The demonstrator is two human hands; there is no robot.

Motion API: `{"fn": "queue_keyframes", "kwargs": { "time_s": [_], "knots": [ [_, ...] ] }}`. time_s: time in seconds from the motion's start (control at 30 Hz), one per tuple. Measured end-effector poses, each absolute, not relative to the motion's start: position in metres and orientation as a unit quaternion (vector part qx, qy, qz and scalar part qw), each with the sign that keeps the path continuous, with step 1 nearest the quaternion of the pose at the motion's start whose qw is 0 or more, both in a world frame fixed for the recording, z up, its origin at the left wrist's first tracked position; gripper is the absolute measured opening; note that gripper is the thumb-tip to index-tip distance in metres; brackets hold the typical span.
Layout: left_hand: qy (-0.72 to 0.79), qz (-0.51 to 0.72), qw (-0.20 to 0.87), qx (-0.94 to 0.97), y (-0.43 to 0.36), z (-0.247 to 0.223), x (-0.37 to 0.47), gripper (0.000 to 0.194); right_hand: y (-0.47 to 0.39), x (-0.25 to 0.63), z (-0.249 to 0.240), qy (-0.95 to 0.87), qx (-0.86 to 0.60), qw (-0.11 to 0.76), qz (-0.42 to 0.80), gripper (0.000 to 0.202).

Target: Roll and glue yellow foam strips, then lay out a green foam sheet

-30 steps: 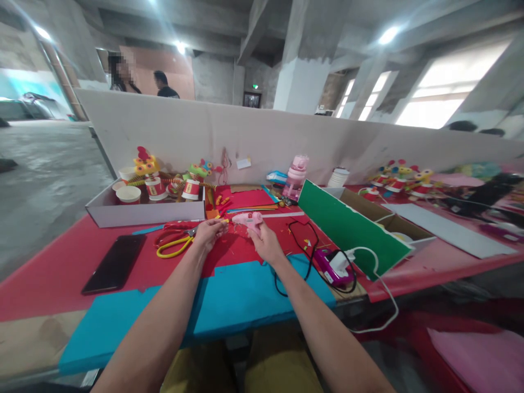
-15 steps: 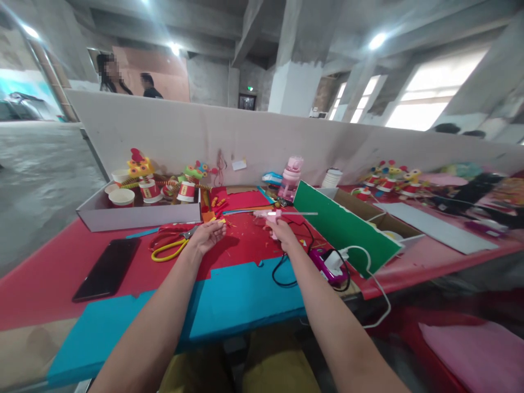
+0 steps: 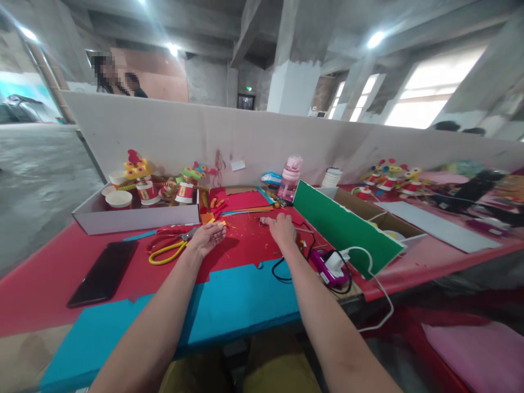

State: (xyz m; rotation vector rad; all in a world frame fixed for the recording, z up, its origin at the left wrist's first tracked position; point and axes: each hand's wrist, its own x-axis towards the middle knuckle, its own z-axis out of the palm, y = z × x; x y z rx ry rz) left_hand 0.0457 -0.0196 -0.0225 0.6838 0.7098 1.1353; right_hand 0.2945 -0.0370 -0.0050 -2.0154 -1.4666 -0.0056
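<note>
My left hand (image 3: 209,238) is closed in a pinch on a small yellow paper piece (image 3: 222,223), its palm partly turned up. My right hand (image 3: 282,230) reaches down over a pink hot glue gun (image 3: 266,220) low at the red table surface, fingers closed about its body. The gun's nozzle points left; a clear glue stick (image 3: 303,230) sticks out on the right, and the hand hides most of the body. Beside my left wrist lie yellow-handled scissors (image 3: 168,253) and red-handled pliers (image 3: 164,240). Thin paper strips (image 3: 248,209) lie beyond both hands.
A white box (image 3: 137,221) with paper cups and cup figures stands at the left. A black phone (image 3: 103,273) lies before it. To the right are a green-sided box (image 3: 339,226) and a purple power strip (image 3: 333,271) with cables. A pink bottle (image 3: 290,177) stands behind.
My right hand has lowered the glue gun to the table and tipped it over, now covering it from above. My left hand stays nearly in place with the yellow piece.
</note>
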Motion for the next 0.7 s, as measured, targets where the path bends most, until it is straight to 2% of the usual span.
{"fn": "queue_keyframes", "kwargs": {
  "time_s": [0.07,0.2,0.27,0.43,0.7],
  "knots": [
    [0.325,0.514,0.729,0.314,-0.019,-0.023,0.046,0.008,-0.033,0.262,-0.003,-0.578,-0.704,0.410,0.055,0.023],
    [0.329,0.529,0.716,0.315,-0.016,-0.027,0.043,0.008,-0.021,0.191,-0.018,-0.528,-0.515,0.518,0.434,0.026],
    [0.338,0.538,0.707,0.309,-0.014,-0.030,0.040,0.008,-0.018,0.169,-0.031,-0.482,-0.420,0.557,0.531,0.028],
    [0.347,0.547,0.700,0.302,-0.009,-0.034,0.038,0.009,-0.020,0.163,-0.052,-0.442,-0.340,0.584,0.590,0.033],
    [0.365,0.552,0.682,0.313,-0.013,-0.032,0.040,0.011,-0.025,0.167,-0.046,-0.464,-0.340,0.602,0.553,0.033]
  ]
}}
